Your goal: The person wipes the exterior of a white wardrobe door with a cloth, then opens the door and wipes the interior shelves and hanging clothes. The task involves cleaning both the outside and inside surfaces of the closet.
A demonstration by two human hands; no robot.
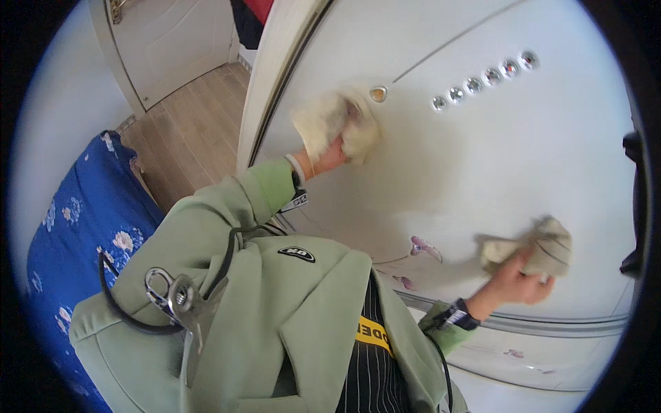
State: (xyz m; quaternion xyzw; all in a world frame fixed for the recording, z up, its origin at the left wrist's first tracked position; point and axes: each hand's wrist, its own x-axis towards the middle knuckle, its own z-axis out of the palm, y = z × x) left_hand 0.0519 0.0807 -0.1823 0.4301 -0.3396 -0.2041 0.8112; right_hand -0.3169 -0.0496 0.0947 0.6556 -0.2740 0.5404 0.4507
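Observation:
A cream cloth (363, 134), smeared by motion and with a greyish patch, lies against a white glossy panel (420, 182). My left hand (332, 155) grips it from below, beside a heart-shaped ornament (378, 93). Farther right and nearer to me, my right hand (508, 285) is closed on a beige cloth (553, 249), which is bunched up against the same panel. Its fingers curl over the cloth's lower edge. Between the hands, a purple flower decoration (425, 248) shows on the panel.
Round shiny ornaments (473, 85) run in a slanting row across the upper panel. Grey trim (551, 326) crosses it below my right hand. At left are a blue floral cover (82, 206), wood-look floor (196, 124) and a white door (175, 45). A metal clip (180, 296) hangs on a black cord at my jacket.

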